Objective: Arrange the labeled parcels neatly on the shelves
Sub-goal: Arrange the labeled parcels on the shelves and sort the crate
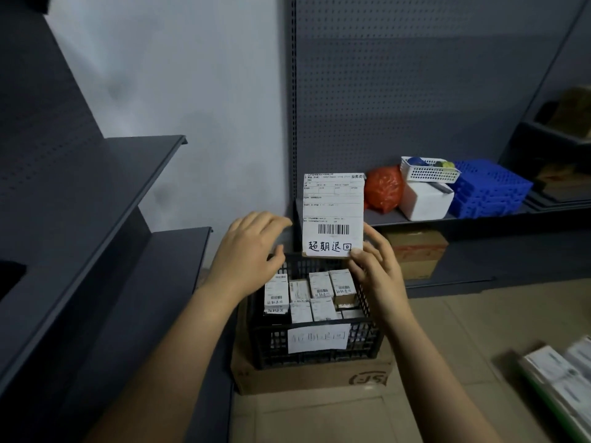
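A grey shelf unit (415,91) with a pegboard back is seen behind the black crate (271,350), and more grey shelves (134,161) are seen to the left of the crate. The crate is set on a flat cardboard box (287,378) on the floor, and a white paper sign (318,337) is fixed to its near wall. Behind and to the right of the crate, a stack of blue trays (489,193), a white box (425,201), a red bag (383,188) and a white basket (428,171) are kept on one shelf. Small labeled parcels (319,295) are packed inside the crate. One labeled parcel (332,212) is held upright above the crate's far rim, its label turned towards the camera. Its lower right corner is pinched by the right hand (374,266) between thumb and fingers. The left hand (246,254) is held over the crate's far left corner, just beside the parcel but apart from it; its fingers are loosely spread and nothing is gripped.
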{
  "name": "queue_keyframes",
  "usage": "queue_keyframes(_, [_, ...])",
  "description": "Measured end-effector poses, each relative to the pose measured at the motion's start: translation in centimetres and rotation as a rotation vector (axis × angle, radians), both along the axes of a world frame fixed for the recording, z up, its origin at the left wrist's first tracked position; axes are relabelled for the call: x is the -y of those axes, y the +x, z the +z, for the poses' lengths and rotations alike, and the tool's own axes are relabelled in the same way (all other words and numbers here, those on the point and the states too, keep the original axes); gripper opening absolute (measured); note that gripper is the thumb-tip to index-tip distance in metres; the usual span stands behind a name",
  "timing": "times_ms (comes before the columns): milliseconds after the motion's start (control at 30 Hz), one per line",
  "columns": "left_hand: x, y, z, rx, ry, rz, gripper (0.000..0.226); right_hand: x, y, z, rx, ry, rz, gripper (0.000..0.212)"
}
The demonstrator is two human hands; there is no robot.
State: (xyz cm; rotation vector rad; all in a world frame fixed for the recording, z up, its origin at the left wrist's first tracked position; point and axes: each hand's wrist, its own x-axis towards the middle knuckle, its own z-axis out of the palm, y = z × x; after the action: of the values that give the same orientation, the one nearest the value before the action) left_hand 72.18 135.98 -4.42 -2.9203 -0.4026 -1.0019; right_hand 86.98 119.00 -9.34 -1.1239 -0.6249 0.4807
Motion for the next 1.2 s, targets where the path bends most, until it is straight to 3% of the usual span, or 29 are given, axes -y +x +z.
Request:
queue_keyframes(100, [-3.6, 4.3, -1.5, -0.033, -0.017, 0.001, 0.038, -3.5, 4.5, -1.5, -0.021, -0.019, -0.002, 0.062])
queue_keyframes(267, [-9.3, 12.7, -3.5, -0.059, -0.058, 0.041, 0.041, -9.9, 13.4, -3.8, -0.035, -0.051, 0.028, 0.047])
queue_keyframes(467, [-14.5, 21.3, -7.7, -0.101, -0.148, 0.063, 0.041, -15.1, 21.8, -6.8, -0.094, -0.162, 0.087, 0.049])
queue_keyframes(900, [-16.9, 27.1, -30.7, -0.444, -0.555, 0.047, 0.038, -15.5, 26.9, -27.2, -0.403, -0.623, 0.015, 0.041])
queue_keyframes(967, [-16.3, 27.3, -34.4, -0.471, -0.654, 0.045, 0.036, -14.9, 26.9, -30.2, -0.443, -0.702, 0.010, 0.040])
queue_keyframes(1100, [-14.0, 28.4, -40.0, -0.539, -1.117, 0.141, 0.056, -13.5, 27.8, -34.7, -0.523, -0.853, 0.018, 0.041])
queue_keyframes(1200, [-11.9, 29.7, -42.7, -0.559, -1.317, 0.144, 0.061, -12.3, 28.6, -37.0, -0.546, -0.966, 0.051, 0.044])
